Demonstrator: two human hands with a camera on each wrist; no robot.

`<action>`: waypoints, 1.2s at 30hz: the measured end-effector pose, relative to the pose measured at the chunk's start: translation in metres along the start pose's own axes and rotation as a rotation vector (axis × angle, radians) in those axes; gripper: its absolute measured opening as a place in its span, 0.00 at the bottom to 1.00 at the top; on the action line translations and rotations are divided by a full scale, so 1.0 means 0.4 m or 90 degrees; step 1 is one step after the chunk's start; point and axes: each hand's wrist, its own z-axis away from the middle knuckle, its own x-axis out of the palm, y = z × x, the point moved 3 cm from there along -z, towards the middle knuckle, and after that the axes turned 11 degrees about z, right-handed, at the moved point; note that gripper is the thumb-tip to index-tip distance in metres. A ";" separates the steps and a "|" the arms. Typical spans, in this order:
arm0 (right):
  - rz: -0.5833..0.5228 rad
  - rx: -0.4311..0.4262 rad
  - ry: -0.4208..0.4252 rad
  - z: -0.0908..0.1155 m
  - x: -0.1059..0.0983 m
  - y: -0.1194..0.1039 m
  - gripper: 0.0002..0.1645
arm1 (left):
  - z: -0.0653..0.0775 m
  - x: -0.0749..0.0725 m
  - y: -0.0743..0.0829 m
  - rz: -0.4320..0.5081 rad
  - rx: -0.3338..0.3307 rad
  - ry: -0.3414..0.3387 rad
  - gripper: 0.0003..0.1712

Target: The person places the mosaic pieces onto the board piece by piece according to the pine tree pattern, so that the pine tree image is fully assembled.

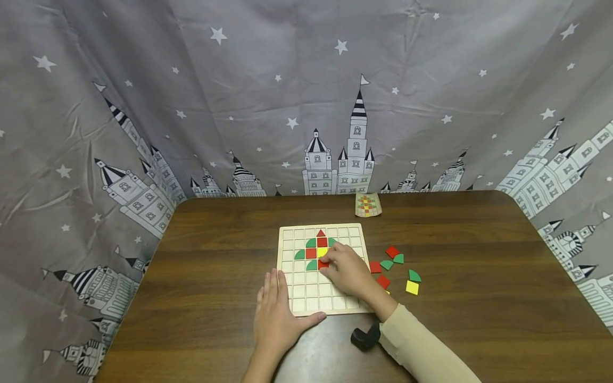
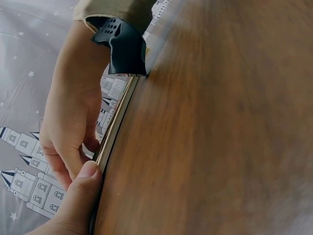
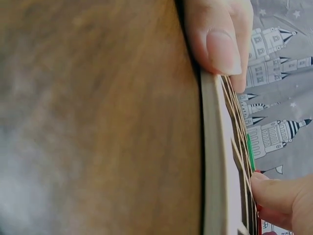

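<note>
A pale wooden grid board [image 1: 299, 291] lies on the table with red, green and yellow tiles in its upper cells. Fingers spread along its left edge and thumb on its near edge, my left hand [image 1: 276, 320] steadies it. Over the middle of the board, my right hand [image 1: 349, 270] pinches a red square tile [image 1: 323, 265] at a cell below the yellow square [image 1: 322, 252]. Its fingers partly cover that tile and a green quarter-circle [image 1: 332, 242]. In the right wrist view, the right thumb and fingers [image 3: 279, 196] meet at the board's surface.
Loose tiles lie right of the board, among them a red square [image 1: 392, 251], a green quarter-circle [image 1: 414, 275] and a yellow square [image 1: 412, 288]. A small pattern card [image 1: 367, 205] sits at the table's back edge. A black wrist mount [image 1: 365, 338] hangs under the right wrist.
</note>
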 end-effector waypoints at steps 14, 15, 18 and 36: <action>-0.019 0.020 -0.031 -0.005 -0.007 -0.004 0.12 | -0.001 -0.001 -0.002 -0.002 -0.001 0.001 0.83; -0.018 0.021 -0.031 -0.005 -0.007 -0.004 0.12 | 0.000 -0.001 -0.002 -0.004 0.000 0.001 0.83; -0.015 0.027 -0.029 -0.004 -0.008 -0.004 0.12 | 0.000 0.000 -0.001 -0.005 0.004 0.004 0.83; 0.025 -0.033 0.008 0.048 -0.031 0.012 0.19 | 0.001 -0.001 0.002 -0.011 0.005 0.003 0.83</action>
